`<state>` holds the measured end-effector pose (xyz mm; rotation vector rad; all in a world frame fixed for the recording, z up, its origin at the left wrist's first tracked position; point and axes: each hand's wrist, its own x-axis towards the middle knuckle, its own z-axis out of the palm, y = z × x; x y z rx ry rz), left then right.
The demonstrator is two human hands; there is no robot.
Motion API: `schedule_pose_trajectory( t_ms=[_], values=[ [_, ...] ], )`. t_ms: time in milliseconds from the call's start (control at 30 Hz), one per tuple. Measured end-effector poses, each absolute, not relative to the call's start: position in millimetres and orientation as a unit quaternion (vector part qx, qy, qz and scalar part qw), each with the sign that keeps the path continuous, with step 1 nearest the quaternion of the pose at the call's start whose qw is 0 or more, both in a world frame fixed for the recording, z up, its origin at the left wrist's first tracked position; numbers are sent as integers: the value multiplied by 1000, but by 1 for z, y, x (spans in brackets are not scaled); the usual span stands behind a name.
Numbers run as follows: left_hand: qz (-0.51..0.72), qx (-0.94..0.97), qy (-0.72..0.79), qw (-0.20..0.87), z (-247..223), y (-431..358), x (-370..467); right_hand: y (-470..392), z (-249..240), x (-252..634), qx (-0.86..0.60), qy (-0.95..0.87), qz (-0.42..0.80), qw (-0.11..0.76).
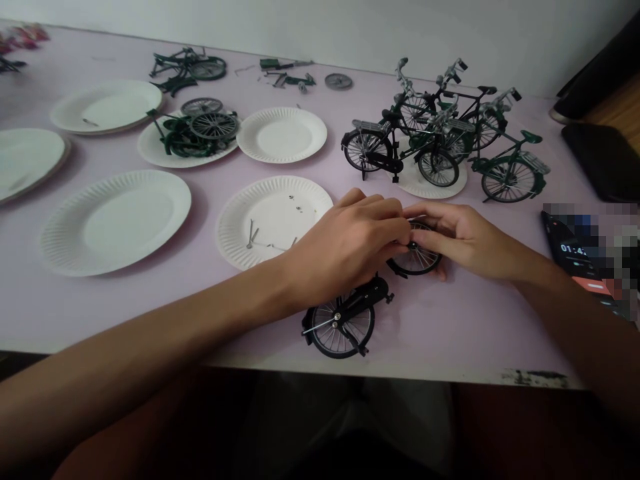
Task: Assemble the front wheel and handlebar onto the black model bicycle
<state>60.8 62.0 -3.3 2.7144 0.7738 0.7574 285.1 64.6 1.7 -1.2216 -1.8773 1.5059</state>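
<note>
The edge of the bench [500,327] is nearest, with a dark worn patch [540,378] to the right of the small black bike [364,300]. The bike is close to that edge. Its back wheel [345,337] is on the near side and its front wheel [423,261] is further up and to the right. The middle of the bike is hidden behind the left hand [353,233]. That hand's grip is closed on the bike's front end (I cannot see just which bit the fingertips have). The right hand [465,237] comes in from the right of the bike, and its grip pinches the front wheel, thumb on top and other fingers behind.

To the right of the bike lies a phone [580,257] with a lit screen, partly blurred. Just past the bike, on its left, is a white plate [235,210] with tiny metal bits on it. Further left of the bike is a bigger-looking white plate [117,223].

Beyond the bike and to its right, a bunch of finished-looking bikes [400,153] stands around another plate [440,190]. Far past the bike, to its left, a pile of bike parts [200,130] sits on a paper plate [150,150]. Behind that pile are more loose parts [287,80], then the pale wall [325,30]
</note>
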Motion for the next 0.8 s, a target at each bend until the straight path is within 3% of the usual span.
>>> schedule_pose_trajectory(
  t_ms=[800],
  values=[
    [282, 914, 269, 115, -6, 60, 64, 68, 0, 286, -418, -671, 572, 218]
  ],
)
